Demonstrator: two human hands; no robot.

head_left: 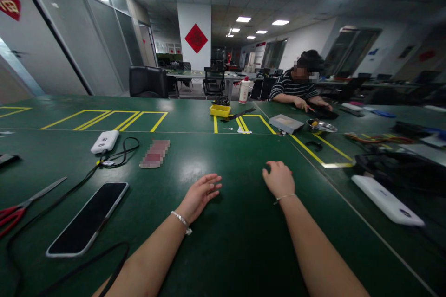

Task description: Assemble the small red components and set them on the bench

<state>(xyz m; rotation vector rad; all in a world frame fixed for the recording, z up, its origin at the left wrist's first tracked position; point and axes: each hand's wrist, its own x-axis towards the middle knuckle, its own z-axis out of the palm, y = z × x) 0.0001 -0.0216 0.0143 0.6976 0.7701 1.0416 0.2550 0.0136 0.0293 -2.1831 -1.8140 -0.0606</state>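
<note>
My left hand is over the green table, its fingers stretched and a little apart, with nothing in it. A silver bracelet circles that wrist. My right hand is across from it, the fingers loosely bent and the thumb apart; no object shows in its grasp. A thin bracelet is on the right wrist. Closest to my left hand lies a small reddish rectangle, blurred out. Further left are a phone with a dark screen and a white power bank.
Red-handled scissors and a black cable lie at left. A yellow bin and a bottle stand farther back. A white device lies at right. Across the table, a person in a striped top handles something dark.
</note>
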